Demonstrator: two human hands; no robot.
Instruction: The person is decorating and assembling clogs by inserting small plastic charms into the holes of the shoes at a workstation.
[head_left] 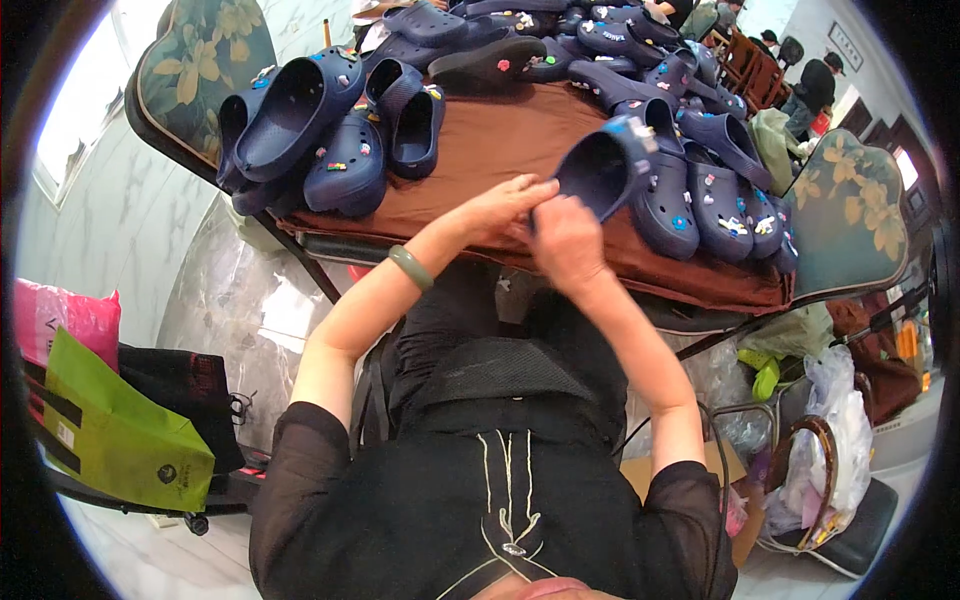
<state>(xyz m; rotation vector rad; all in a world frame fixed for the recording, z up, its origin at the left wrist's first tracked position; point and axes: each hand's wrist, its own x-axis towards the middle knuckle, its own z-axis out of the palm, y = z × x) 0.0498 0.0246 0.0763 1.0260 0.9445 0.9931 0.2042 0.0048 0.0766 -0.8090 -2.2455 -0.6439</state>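
Note:
Over the front part of the cloth-covered table point(480, 140), a navy clog point(600, 170) is held tilted, its opening facing me and small charms on its toe. My left hand point(508, 205) reaches in from the left, fingers closed at the clog's heel end. Beside it, my right hand point(566, 240) is curled in a fist at the same end, somewhat blurred; what lies between its fingers is hidden. A green bangle point(410, 267) circles my left wrist. Just right of the held clog stand several navy clogs point(665, 205) with colourful charms.
Another group of navy clogs point(345, 160) sits at the table's left edge. A large heap of clogs point(600, 40) covers the far side. Floral chair backs point(205, 70) flank the table. A green bag point(120, 420) is at lower left; plastic bags point(835, 430) lie at lower right.

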